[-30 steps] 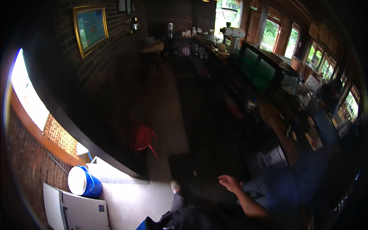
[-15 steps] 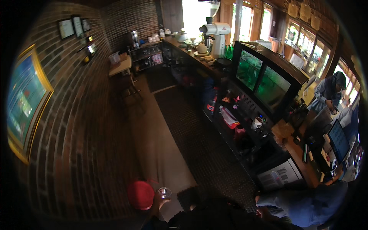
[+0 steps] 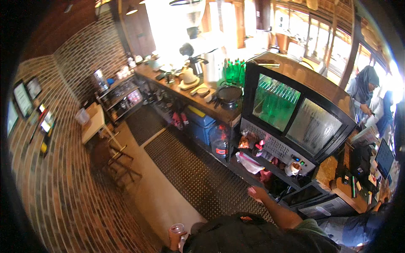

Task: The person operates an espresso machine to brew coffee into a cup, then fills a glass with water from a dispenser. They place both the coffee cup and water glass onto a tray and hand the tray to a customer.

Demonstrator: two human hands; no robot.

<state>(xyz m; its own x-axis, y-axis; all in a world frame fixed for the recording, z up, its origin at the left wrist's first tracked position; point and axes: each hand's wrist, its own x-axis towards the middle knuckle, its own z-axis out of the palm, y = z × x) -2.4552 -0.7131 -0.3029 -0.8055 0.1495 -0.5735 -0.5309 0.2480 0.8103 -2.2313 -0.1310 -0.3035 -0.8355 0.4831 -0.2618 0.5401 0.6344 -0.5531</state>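
My left hand, low in the view, is closed round a clear cup with its open rim facing up. My right hand reaches out over the dark rubber mat, its fingers apart and nothing visible in them. It is nearest to the low shelf under the display fridge. On that shelf are a white-and-red packet, a dark bottle and a white cup with brown contents.
A brick wall runs along the left, with a small table and a wooden stool. A wooden counter holds a pan and green bottles. A large water bottle stands beneath. One person works at right.
The view has swung right and up, towards the fridge. My right arm now stretches forward over the mat. The cup stays in my left hand, while the red round thing beside it has left view.
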